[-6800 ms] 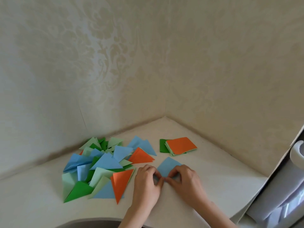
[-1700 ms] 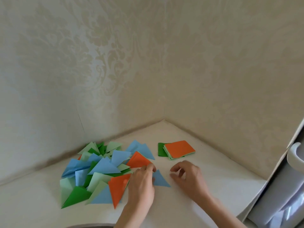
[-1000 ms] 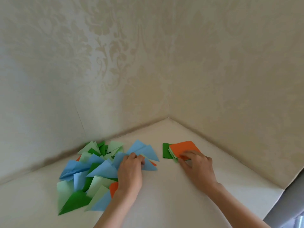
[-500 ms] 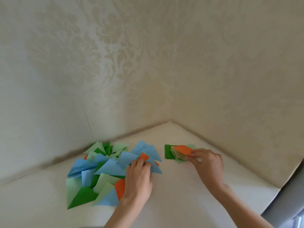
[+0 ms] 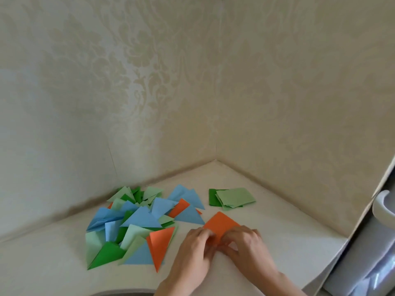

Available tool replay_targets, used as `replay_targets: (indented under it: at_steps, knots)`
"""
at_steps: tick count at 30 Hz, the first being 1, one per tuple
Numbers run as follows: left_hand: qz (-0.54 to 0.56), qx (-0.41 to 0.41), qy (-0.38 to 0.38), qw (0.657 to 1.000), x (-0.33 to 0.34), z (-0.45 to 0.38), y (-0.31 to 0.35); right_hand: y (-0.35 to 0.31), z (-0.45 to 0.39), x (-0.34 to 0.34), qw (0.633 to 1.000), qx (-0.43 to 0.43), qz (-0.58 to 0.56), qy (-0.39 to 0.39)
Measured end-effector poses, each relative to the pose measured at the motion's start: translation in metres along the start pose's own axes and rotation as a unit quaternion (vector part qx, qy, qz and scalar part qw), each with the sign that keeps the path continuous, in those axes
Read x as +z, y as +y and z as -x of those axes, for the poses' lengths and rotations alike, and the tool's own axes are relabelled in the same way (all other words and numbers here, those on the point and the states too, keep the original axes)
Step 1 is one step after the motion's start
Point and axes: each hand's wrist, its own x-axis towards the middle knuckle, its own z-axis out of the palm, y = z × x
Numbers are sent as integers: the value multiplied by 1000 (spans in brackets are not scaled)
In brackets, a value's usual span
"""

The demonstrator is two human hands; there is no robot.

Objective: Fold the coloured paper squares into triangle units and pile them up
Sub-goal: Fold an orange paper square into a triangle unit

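Orange paper square (image 5: 221, 226) lies on the table, near edge pinched by both hands, left hand (image 5: 193, 252) and right hand (image 5: 249, 245).

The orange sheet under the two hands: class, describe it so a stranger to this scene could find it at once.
Start at the wall corner and come forward along the table, past the stack of green squares. The orange sheet lies there, left hand and right hand on its near edge. Unlike the pile's orange triangles, it is unfolded.

A pale desk (image 5: 277, 242) sat in a corner between two walls (image 5: 128, 92) papered in a cream damask pattern. At the right edge stood a white appliance with a curved handle (image 5: 381, 207).
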Motion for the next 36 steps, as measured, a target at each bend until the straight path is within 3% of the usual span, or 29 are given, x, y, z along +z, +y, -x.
replay_targets:
  at_steps: [4, 17, 26, 36]
  knots:
    - [4, -17, 0, 1000, 3, -2, -4, 6, -3, 4, 999, 20, -36, -30]
    - [51, -94, 20, 994, 10, -8, 4, 5, -6, 6, 989, 84, -120, -16]
    - [95, -162, -26, 982, 1, -21, 6, 3, -35, -10, 966, 147, -128, -166]
    - [108, -147, -64, 981, -18, -15, 6, 6, -27, -19, 968, 104, -142, -180]
